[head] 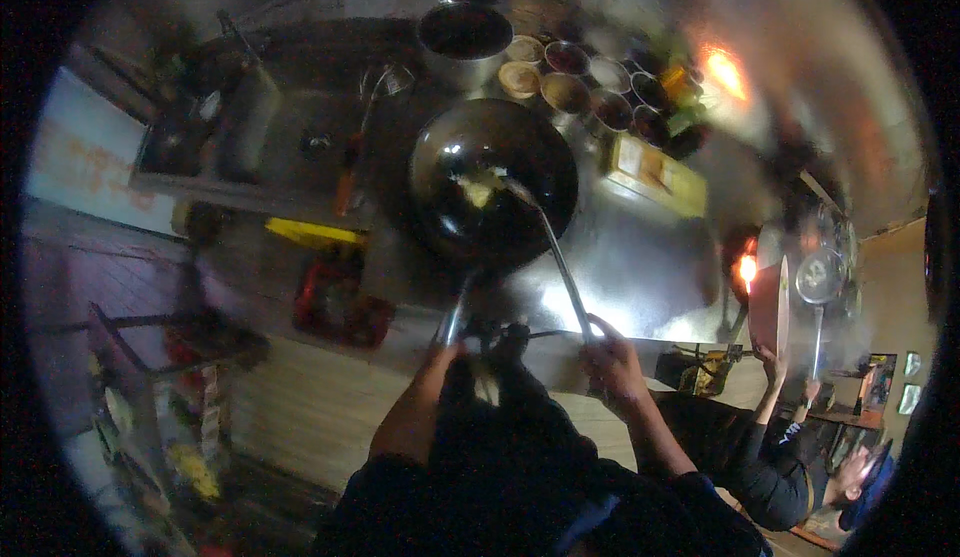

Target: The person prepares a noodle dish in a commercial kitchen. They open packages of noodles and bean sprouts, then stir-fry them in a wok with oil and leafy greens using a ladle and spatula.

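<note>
A dark round wok [495, 144] is in front of me, its metal handle [453, 315] pointing toward my body. My left hand [448, 348] is wrapped around that handle near its end. Inside the wok lies a small heap of pale yellow food [478, 192]; blur keeps me from telling what it is. My right hand [616, 365] grips the shaft of a long-handled metal ladle or wok spatula [564, 266]. The tool's head dips into the wok at the right of the food.
Behind the wok stand a large pot [465, 58] and several seasoning containers [566, 91]. A yellow rectangular container [656, 174] sits to their right. Farther right, a co-worker [787, 467] holds a wok [770, 309] and a strainer [820, 275] beside a flame [748, 270].
</note>
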